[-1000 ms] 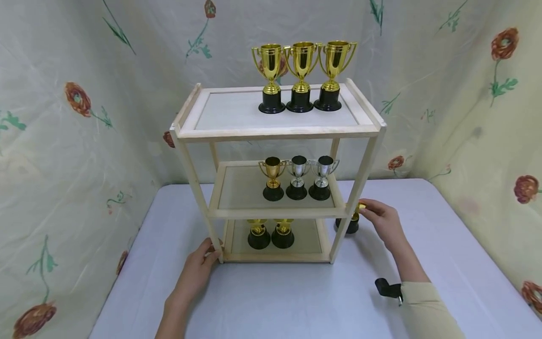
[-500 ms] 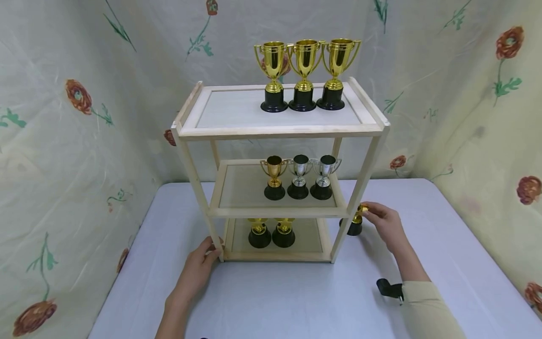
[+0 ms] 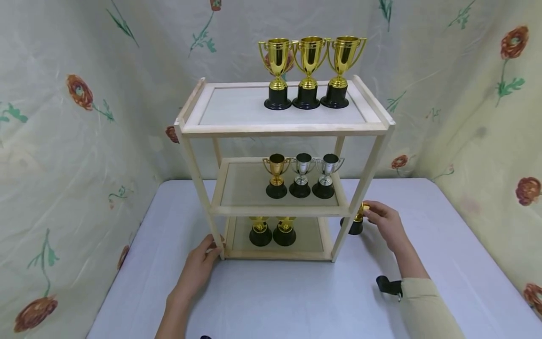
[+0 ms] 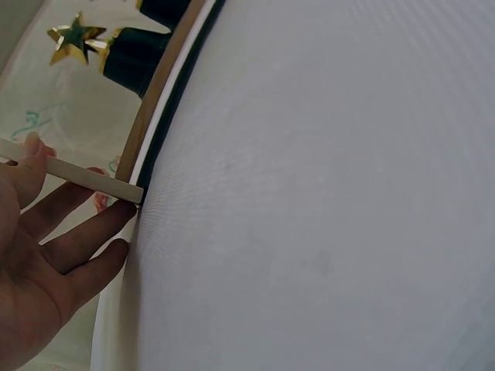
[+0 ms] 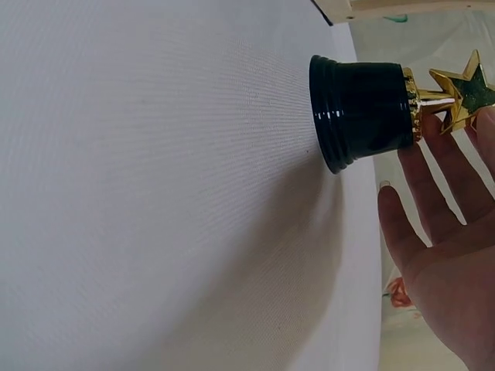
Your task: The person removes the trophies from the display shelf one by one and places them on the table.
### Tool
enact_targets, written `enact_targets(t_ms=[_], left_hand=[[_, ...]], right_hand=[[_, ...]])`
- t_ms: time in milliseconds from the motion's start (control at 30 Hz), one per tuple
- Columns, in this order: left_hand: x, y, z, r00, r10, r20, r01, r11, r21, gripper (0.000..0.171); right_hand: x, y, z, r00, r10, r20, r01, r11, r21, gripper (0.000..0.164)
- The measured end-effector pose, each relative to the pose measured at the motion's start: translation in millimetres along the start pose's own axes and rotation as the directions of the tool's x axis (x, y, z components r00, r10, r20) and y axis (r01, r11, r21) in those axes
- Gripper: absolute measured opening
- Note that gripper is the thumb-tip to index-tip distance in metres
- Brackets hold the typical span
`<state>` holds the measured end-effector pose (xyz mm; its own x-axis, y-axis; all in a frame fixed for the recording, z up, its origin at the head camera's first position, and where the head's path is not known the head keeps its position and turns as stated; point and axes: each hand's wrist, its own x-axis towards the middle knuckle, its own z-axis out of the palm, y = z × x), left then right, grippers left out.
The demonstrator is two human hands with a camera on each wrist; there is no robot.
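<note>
My left hand [image 3: 198, 263] grips the front left leg [image 4: 93, 179] of a pale wooden three-tier shelf [image 3: 279, 129] near its foot. In the left wrist view the thumb lies on one side of the leg, with fingers behind it. To the right of the shelf, my right hand [image 3: 386, 225] pinches the star of a gold star trophy [image 5: 375, 107] with a black base. This base is at the white tabletop, partly hidden behind the shelf's front right leg. The lower fingers of the right hand are spread below the star.
Three gold cup trophies [image 3: 308, 70] stand on the top tier. On the middle tier are one bronze-gold cup [image 3: 276, 176] and two silver cups [image 3: 302, 174]. The bottom tier holds two star trophies [image 3: 284, 233]. Floral cloth [image 3: 106, 141] hangs around the table.
The star trophy and the right hand have shifted very slightly to the right. The head view has moved a little; the left hand keeps its hold on the shelf leg.
</note>
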<state>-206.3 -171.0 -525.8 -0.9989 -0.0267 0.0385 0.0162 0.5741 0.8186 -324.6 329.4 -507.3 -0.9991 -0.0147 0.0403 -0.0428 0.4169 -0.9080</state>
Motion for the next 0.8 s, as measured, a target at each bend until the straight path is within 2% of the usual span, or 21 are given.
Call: enact_targets(t_ms=[267,467,633,800], left_hand=[[0.6,0.8,2.3,1.0,0.01,0.004,-0.011,1.0,0.005,0.022],[1.8,-0.8,-0.2,1.0,0.007,0.01,-0.007,1.0,0.013,0.025],[1.5,-1.4,-0.4,1.0,-0.003,0.012,0.002,1.0,0.014,0.028],[1.4,-2.2,-0.3,1.0,0.0,0.002,0.0,1.0,0.014,0.026]], right_hand=[[-1,2,-3,1.0,0.003,0.015,-0.003,1.0,-0.005,0.043],[-5,1,-1,1.0,-0.014,0.003,0.014,0.996,-0.089,0.049],[-7,-1,0,0.993,-0.093,-0.074,0.084,0.989,-0.124,0.049],[-4,-10,2,0.971,-0.193,-0.144,0.176,0.977,-0.122,0.042]])
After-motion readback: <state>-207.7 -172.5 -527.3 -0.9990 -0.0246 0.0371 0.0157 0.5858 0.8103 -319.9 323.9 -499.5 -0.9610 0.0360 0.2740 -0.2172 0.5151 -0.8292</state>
